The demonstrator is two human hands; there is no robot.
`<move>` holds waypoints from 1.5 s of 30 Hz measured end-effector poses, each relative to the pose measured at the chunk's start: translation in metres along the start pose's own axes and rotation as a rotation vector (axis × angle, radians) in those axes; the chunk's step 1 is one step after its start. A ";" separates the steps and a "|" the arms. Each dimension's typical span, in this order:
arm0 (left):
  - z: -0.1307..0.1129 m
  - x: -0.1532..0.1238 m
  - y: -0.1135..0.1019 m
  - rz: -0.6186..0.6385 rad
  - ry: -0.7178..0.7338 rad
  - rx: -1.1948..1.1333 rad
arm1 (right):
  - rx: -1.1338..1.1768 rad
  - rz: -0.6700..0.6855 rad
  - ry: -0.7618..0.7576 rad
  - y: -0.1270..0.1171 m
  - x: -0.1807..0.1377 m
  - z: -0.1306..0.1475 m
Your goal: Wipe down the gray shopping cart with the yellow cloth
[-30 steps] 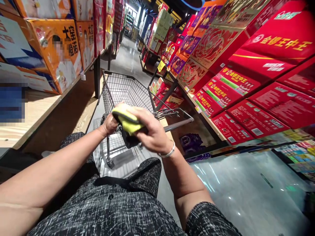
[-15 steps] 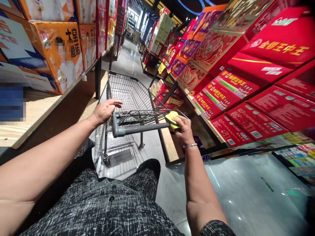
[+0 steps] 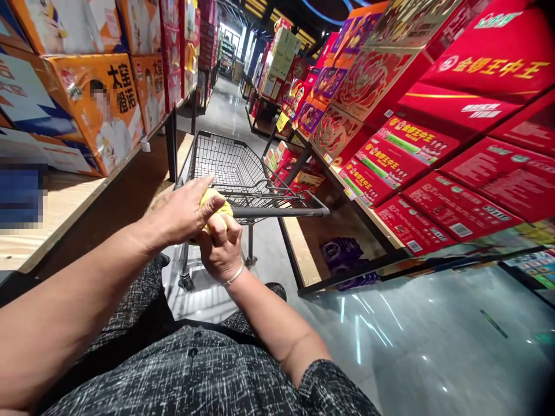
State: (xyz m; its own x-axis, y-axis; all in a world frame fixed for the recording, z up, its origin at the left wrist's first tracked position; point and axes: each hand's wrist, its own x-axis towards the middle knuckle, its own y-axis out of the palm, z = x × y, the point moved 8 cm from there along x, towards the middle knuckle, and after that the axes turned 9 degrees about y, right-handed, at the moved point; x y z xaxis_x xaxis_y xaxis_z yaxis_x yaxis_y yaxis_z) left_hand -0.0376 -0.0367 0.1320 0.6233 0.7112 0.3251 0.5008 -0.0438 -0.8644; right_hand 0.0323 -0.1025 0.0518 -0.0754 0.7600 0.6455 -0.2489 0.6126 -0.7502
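A yellow cloth [image 3: 215,209] is pressed between both my hands at the left end of the grey handle bar [image 3: 281,212] of a black wire shopping cart [image 3: 225,167]. My left hand [image 3: 182,211] lies over the cloth from the left, fingers curled on it. Just below, my right hand [image 3: 220,245], with a bracelet at the wrist, grips the cloth from underneath. The cart basket holds nothing that I can see. It stands in a shop aisle, pointing away from me.
Red gift boxes [image 3: 437,167] fill slanted shelves on the right. Orange and white cartons [image 3: 99,104] sit on a wooden shelf on the left. A glossy grey floor [image 3: 411,341] runs down the aisle ahead. Purple packs [image 3: 342,254] lie on the low right shelf.
My right hand has slid with the cloth from the right end of the handle bar to its left end. My left hand has come down onto the cloth there.
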 end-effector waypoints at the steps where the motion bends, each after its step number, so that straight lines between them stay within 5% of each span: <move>1: 0.005 0.001 0.001 0.004 -0.027 0.048 | -0.008 0.023 -0.013 0.001 0.006 0.002; 5: 0.022 0.001 0.000 -0.005 -0.067 0.186 | -0.167 0.020 0.092 -0.026 0.026 -0.041; 14: 0.027 0.010 -0.001 -0.023 0.100 0.336 | -0.649 0.280 0.453 -0.109 0.036 -0.233; 18: 0.028 0.017 0.002 -0.039 0.126 0.398 | -0.694 0.429 0.401 -0.112 0.047 -0.265; 22: 0.042 0.025 0.003 -0.087 0.154 0.419 | -0.687 0.515 0.338 -0.103 0.055 -0.255; 28: 0.085 0.037 -0.011 -0.109 0.212 0.348 | -0.652 0.450 0.326 -0.101 0.055 -0.211; 37: 0.113 0.044 -0.035 -0.199 0.007 0.279 | -0.540 0.316 0.309 -0.104 0.035 -0.121; 40: 0.096 0.051 -0.010 -0.163 -0.042 0.255 | -0.409 0.304 0.222 -0.107 0.033 -0.094; 45: 0.006 0.046 0.039 -0.030 0.278 0.104 | 0.100 0.343 0.009 -0.118 0.028 -0.078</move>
State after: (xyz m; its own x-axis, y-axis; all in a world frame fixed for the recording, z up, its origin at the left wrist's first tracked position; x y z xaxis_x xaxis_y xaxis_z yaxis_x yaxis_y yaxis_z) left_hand 0.0067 -0.0014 0.1113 0.7569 0.4913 0.4310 0.4662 0.0563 -0.8829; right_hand 0.1353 -0.1366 0.1475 -0.1626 0.9199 0.3568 -0.3036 0.2974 -0.9052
